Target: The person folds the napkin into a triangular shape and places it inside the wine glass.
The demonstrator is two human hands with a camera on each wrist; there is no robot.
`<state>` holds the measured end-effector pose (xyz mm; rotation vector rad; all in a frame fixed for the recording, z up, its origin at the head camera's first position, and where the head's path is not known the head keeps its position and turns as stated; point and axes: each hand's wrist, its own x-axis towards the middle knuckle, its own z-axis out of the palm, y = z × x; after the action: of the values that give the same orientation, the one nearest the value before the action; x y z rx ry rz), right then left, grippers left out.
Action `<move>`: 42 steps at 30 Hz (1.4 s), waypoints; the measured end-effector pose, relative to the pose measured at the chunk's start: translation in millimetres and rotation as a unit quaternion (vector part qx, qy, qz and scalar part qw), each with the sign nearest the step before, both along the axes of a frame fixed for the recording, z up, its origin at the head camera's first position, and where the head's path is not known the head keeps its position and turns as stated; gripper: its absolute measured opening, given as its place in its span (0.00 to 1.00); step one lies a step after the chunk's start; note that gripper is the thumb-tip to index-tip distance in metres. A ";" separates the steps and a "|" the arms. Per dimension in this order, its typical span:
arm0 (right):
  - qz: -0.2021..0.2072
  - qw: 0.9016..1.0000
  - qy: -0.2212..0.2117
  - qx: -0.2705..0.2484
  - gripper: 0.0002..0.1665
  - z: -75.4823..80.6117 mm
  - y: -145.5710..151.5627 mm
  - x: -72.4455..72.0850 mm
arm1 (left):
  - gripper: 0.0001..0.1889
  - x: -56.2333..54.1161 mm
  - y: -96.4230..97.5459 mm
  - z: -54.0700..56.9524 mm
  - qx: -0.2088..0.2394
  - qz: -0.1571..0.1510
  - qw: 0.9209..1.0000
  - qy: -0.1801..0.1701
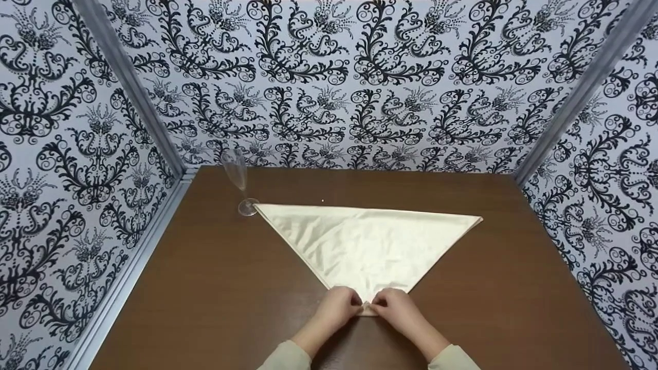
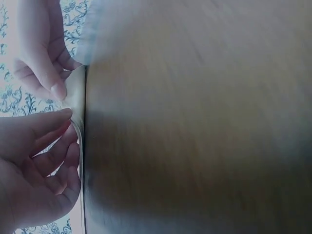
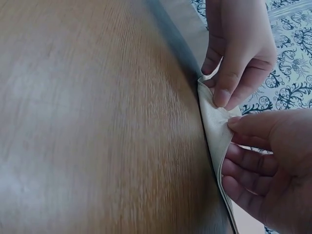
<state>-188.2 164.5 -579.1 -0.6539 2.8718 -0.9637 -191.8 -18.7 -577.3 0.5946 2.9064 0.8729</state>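
A cream cloth napkin (image 1: 365, 246), folded into a triangle, lies on the brown table with its long edge at the far side and a slightly creased surface. At its near end, the corner is turned up into a short, flat fold. My left hand (image 1: 338, 304) pinches this fold from the left between thumb and fingers. From the right, my right hand (image 1: 397, 307) pinches it just beside the left. In the right wrist view, both thumbs press on the folded strip (image 3: 214, 122), the fingertips partly hidden under it.
A clear stemmed glass (image 1: 237, 173) stands at the back left, its foot right by the napkin's left corner. Patterned black-and-white walls (image 1: 329, 77) with grey metal posts (image 1: 128, 77) enclose the wooden table (image 1: 216, 288) at the back and sides.
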 end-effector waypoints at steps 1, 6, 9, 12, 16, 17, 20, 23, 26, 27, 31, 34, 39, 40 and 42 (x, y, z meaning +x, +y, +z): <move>-0.001 1.000 0.003 0.002 0.08 -0.6 -0.7 -0.5 | 0.04 -0.4 0.2 -0.2 -0.007 0.001 1.000 0.006; -0.006 1.000 0.000 0.004 0.08 -4.2 -3.6 -3.0 | 0.08 -2.7 1.3 -4.1 -0.037 -0.009 0.999 0.037; 0.003 1.000 -0.002 0.017 0.12 -5.8 -3.7 -3.9 | 0.08 -3.3 2.1 -6.0 -0.061 -0.027 0.996 0.065; 0.031 0.999 0.016 0.038 0.12 -5.8 -0.7 -4.6 | 0.07 -3.0 3.2 -4.8 -0.081 -0.040 0.993 0.081; 0.084 0.994 0.055 0.052 0.07 -4.0 6.6 -4.8 | 0.06 -3.0 5.2 -2.2 -0.098 -0.048 0.991 0.081; 0.100 0.991 0.070 0.059 0.06 -3.5 8.5 -4.5 | 0.06 -3.1 5.3 -1.9 -0.101 -0.049 0.991 0.077; 0.148 0.973 0.149 0.098 0.07 -2.8 12.7 -3.4 | 0.05 -3.6 5.3 -1.4 -0.111 -0.049 0.990 0.073; 0.176 0.942 0.253 0.131 0.14 -1.8 12.9 -0.9 | 0.04 -3.6 5.1 -1.3 -0.118 -0.051 0.989 0.067; 0.174 0.915 0.338 0.134 0.22 -1.4 9.1 0.9 | 0.04 -2.3 4.4 -1.8 -0.141 -0.060 0.984 0.095; 0.169 0.911 0.354 0.128 0.23 -1.7 7.8 1.3 | 0.03 -1.4 4.3 -1.7 -0.156 -0.067 0.979 0.116; 0.144 0.911 0.367 0.120 0.23 -5.8 4.8 1.7 | 0.06 3.9 2.0 0.0 -0.215 -0.103 0.946 0.220; 0.122 0.929 0.327 0.121 0.19 -8.7 4.7 1.4 | 0.08 6.9 0.3 2.3 -0.237 -0.120 0.931 0.253; 0.076 0.968 0.215 0.101 0.12 -7.4 5.2 0.4 | 0.09 6.4 -1.3 3.1 -0.250 -0.113 0.922 0.274; 0.070 0.974 0.194 0.095 0.11 -6.8 5.3 0.0 | 0.09 6.0 -1.4 2.7 -0.250 -0.109 0.921 0.277; 0.066 0.980 0.164 0.090 0.10 -5.2 5.1 -1.2 | 0.08 4.8 -1.5 1.6 -0.250 -0.100 0.922 0.277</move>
<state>-189.4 169.6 -584.3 -1.0584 3.0910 -0.6203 -187.1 -20.1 -575.8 1.2056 3.2476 -0.1048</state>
